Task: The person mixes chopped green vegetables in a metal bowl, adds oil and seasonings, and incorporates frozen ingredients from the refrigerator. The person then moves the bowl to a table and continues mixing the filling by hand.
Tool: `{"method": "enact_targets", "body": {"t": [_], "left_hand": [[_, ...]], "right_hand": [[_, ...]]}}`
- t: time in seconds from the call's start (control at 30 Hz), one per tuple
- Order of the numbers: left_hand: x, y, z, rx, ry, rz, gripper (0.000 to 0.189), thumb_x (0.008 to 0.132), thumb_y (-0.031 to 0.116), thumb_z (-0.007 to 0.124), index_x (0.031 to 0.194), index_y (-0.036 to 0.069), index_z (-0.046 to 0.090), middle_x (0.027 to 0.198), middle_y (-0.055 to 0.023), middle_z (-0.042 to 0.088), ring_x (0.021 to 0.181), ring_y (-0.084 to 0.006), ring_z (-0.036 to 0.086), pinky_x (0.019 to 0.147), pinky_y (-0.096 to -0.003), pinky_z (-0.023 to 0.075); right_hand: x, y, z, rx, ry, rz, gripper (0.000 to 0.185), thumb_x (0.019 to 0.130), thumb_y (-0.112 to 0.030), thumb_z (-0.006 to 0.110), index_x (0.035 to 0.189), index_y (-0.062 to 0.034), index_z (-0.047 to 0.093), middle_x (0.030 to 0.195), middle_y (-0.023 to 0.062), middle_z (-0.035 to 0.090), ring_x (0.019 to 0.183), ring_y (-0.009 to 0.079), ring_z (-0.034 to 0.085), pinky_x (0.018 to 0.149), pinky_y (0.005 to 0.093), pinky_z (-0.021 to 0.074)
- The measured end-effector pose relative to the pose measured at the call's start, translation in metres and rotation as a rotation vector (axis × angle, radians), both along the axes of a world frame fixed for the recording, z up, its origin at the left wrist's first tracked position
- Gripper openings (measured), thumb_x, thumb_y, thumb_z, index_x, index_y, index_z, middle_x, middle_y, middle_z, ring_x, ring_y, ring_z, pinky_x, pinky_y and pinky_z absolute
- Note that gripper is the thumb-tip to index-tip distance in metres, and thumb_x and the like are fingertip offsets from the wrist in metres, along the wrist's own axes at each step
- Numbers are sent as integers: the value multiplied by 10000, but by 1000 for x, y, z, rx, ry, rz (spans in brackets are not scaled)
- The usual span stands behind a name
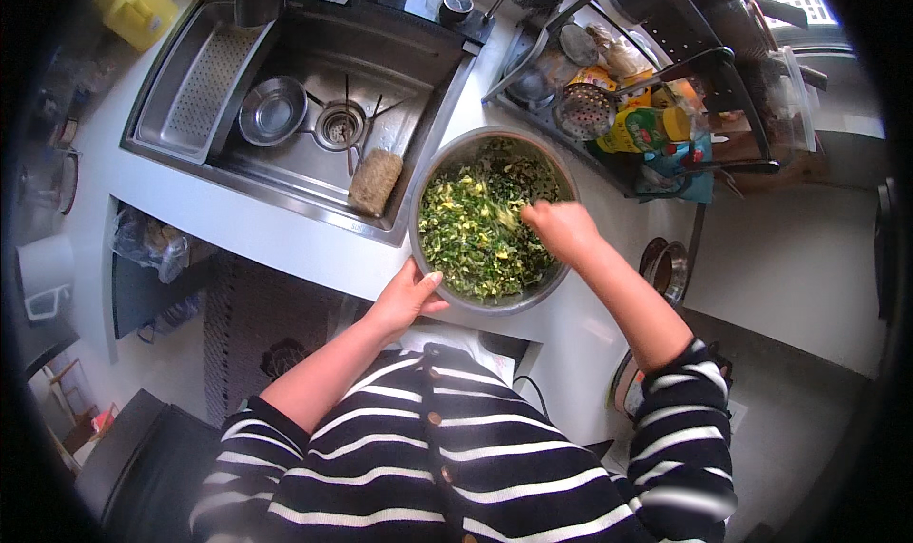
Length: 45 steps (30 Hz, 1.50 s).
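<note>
A large round metal bowl [492,306] stands on the counter beside the sink. It holds finely chopped green leaves mixed with yellow bits [471,222], heaped towards the near left side. At the bowl's lower left edge my left hand [406,297] grips it, thumb on the rim and fingers against the outer wall. My right hand [567,233] is over the right part of the bowl with its fingers closed. Motion blur around those fingertips, among the greens, obscures what they hold.
Inside the steel sink [292,208] are a small metal bowl [273,111], thin sticks near the drain, and a brown scrubbing pad [376,181]. A perforated basket [207,79] sits at its left. A crowded dish rack [613,165] is behind right; a yellow jug [135,12] stands far left.
</note>
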<state>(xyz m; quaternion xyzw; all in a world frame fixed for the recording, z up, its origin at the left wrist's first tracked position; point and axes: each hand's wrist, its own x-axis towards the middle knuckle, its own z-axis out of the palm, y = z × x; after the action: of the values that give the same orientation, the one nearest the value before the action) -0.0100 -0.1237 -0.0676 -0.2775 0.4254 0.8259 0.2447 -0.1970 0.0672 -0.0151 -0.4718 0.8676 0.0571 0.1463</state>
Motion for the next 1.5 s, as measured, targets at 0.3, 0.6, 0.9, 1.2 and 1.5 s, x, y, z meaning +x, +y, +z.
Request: {"method": "enact_targets", "body": {"t": [0.3, 0.6, 0.9, 1.2, 1.5], "left_hand": [[-2, 3, -1, 21, -12, -59, 471, 941, 151, 454, 1356, 87, 241, 1273, -81, 411, 1086, -183, 503, 855, -332, 509], [2, 9, -6, 70, -33, -13, 487, 932, 148, 470, 1358, 92, 240, 1288, -76, 397, 1128, -187, 466, 857, -338, 508], [5, 19, -10, 92, -74, 36, 483, 928, 147, 477, 1343, 53, 249, 1289, -104, 395, 1125, -195, 472, 853, -326, 512], [-13, -11, 18, -282, 4, 16, 286, 905, 170, 543, 1122, -9, 493, 919, -72, 599, 847, -106, 582, 727, -220, 510], [0, -3, -12, -159, 120, 51, 143, 921, 124, 510, 883, 1, 449, 838, -75, 558, 737, -147, 625, 652, -226, 554]], "right_hand": [[-40, 7, 5, 109, 143, -43, 75, 780, -114, 504, 843, -132, 540, 755, 78, 607, 693, 263, 633, 547, 392, 503], [-19, 20, 20, 184, 96, -151, 35, 780, -109, 494, 771, -101, 527, 722, 111, 613, 651, 313, 622, 536, 426, 485], [20, 45, -8, 257, -383, -318, 211, 806, -184, 493, 793, -30, 637, 790, 200, 621, 765, 363, 603, 703, 429, 469], [5, 57, -14, 298, -111, -621, 203, 798, -173, 496, 792, -44, 652, 812, 192, 633, 800, 361, 614, 722, 443, 493], [-5, 1, 13, -9, -103, -401, 165, 815, -167, 495, 746, -40, 576, 725, 184, 614, 691, 365, 606, 607, 465, 466]]}}
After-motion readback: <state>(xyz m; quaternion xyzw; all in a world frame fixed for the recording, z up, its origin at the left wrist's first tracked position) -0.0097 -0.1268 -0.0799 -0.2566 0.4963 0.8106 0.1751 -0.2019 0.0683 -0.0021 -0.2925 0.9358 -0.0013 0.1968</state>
